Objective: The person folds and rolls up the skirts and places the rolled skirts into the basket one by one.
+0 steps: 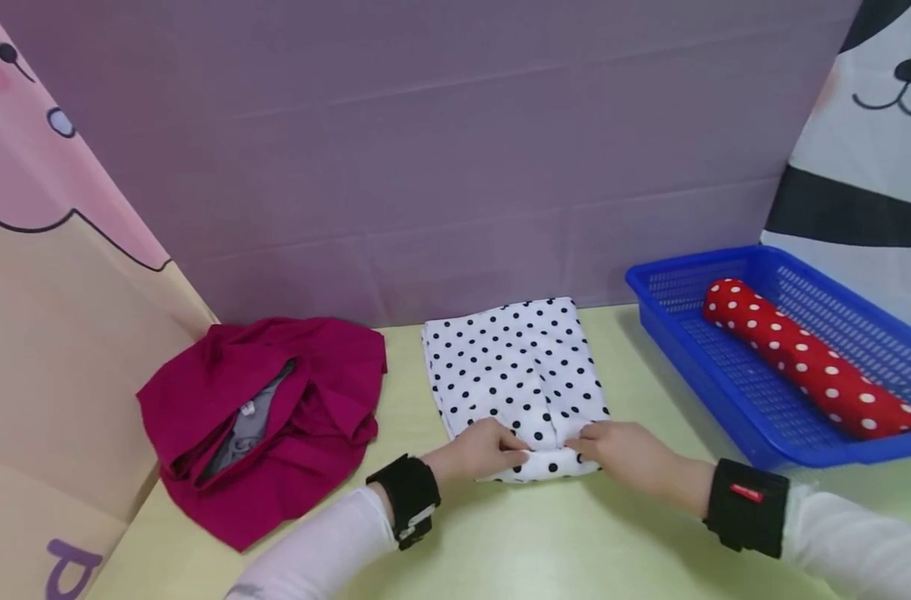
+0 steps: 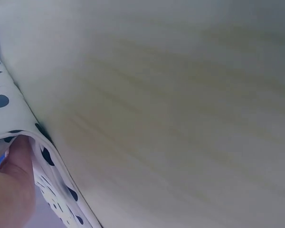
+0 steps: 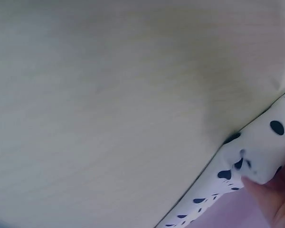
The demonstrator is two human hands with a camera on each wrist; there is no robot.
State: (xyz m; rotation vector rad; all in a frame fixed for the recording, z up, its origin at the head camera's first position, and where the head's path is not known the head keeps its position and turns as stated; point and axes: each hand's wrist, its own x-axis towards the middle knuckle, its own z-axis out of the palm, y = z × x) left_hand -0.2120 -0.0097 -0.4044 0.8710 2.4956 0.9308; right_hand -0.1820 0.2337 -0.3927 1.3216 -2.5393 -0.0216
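Note:
A white cloth with black polka dots [image 1: 511, 358] lies folded into a rough square on the table, its near edge turned over into a narrow roll. My left hand [image 1: 481, 450] pinches the left part of that roll. In the left wrist view the thumb [image 2: 19, 171] tucks under the fold. Toward the other end, my right hand [image 1: 631, 454] holds the roll between thumb and fingers. The right wrist view shows the rolled corner [image 3: 256, 161] in those fingertips. Creases run up the middle of the cloth.
To the left lies a crumpled magenta garment [image 1: 275, 417] with a grey lining showing. At the right, a blue plastic basket [image 1: 695, 392] holds a rolled red cloth with white dots [image 1: 808, 358]. A purple sheet [image 1: 425, 167] hangs behind the pale yellow-green table [image 1: 530, 542].

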